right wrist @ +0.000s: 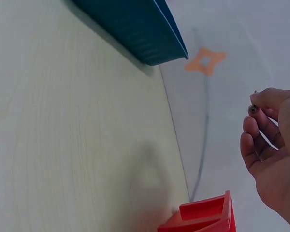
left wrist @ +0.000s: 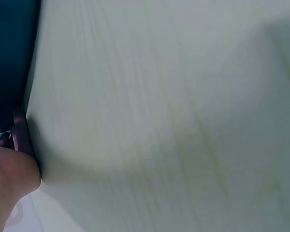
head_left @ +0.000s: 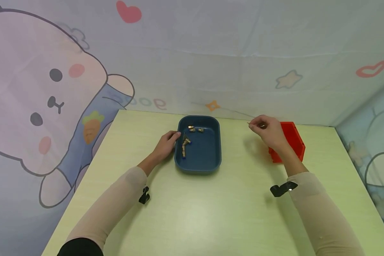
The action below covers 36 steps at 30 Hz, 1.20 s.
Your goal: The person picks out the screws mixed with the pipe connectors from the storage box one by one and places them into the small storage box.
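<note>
My left hand (head_left: pixel 167 145) holds the left side of a dark blue tray (head_left: pixel 211 153), its fingertips at the rim. In the left wrist view its fingers (left wrist: pixel 20 133) lie against the tray's outer wall. Several brass fittings (head_left: pixel 192 129) and a few thin pointed pieces, perhaps screws (head_left: pixel 184 136), lie in the tray's left and far part. My right hand (head_left: pixel 268 131) is raised near the red bin (head_left: pixel 292 137), pinching a small metal screw (right wrist: pixel 253 109) between thumb and fingertips. Most of that screw is hidden by the fingers, so its exact kind is uncertain.
The red bin stands at the right of the pale table (head_left: pixel 192 213), partly behind my right forearm; its contents are hidden. A printed cloth (head_left: pixel 192 71) hangs behind the table's far edge. Each sleeve carries a black wrist camera (head_left: pixel 283 188).
</note>
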Tool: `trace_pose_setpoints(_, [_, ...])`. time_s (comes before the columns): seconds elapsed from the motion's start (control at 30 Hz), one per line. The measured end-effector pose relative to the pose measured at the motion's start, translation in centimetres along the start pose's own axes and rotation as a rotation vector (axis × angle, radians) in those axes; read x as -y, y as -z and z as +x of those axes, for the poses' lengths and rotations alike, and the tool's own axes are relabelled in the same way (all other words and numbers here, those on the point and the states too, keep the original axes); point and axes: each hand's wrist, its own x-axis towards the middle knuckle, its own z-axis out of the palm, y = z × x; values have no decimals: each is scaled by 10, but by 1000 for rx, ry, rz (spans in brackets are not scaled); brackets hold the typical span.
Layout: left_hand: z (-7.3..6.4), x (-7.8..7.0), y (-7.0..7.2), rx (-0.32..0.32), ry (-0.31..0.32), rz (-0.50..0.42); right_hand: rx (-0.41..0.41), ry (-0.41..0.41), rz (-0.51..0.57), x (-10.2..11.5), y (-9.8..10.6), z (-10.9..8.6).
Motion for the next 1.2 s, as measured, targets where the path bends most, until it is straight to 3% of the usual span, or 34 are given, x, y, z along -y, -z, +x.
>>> trace_pose_setpoints(0.17, [0, 0, -1, 0, 2, 2, -12, -32, -7, -7, 5, 0])
trace_pose_setpoints(1.2, [-3, -2, -3, -15, -9, 9, -134, -46, 1, -27, 42, 0])
